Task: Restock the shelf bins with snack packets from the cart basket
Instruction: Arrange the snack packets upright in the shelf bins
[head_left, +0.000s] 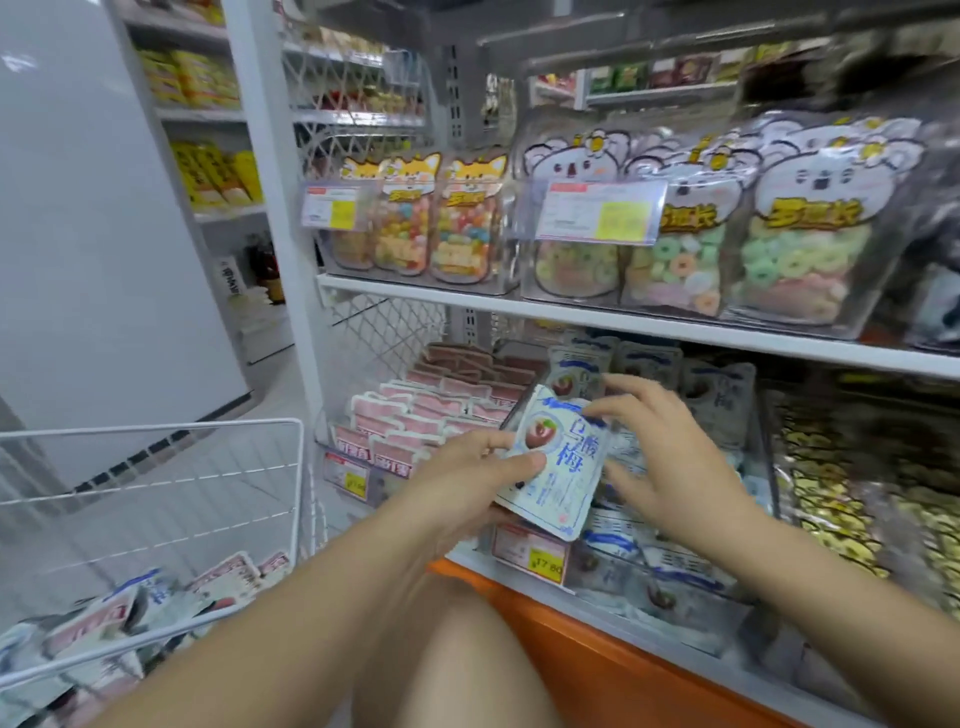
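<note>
We judge the restock midway: our left hand (467, 480) pinches a plum packet (558, 462), thumb on its face, above the bin's (696, 603) front edge. Our right hand (672, 460), fingers spread, touches its top corner. Many packets lie in the cart basket (156, 427).

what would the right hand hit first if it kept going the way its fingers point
Probably the blue and white packet that the left hand holds. The fingers of the right hand point left at it and seem to touch its edge.
</note>
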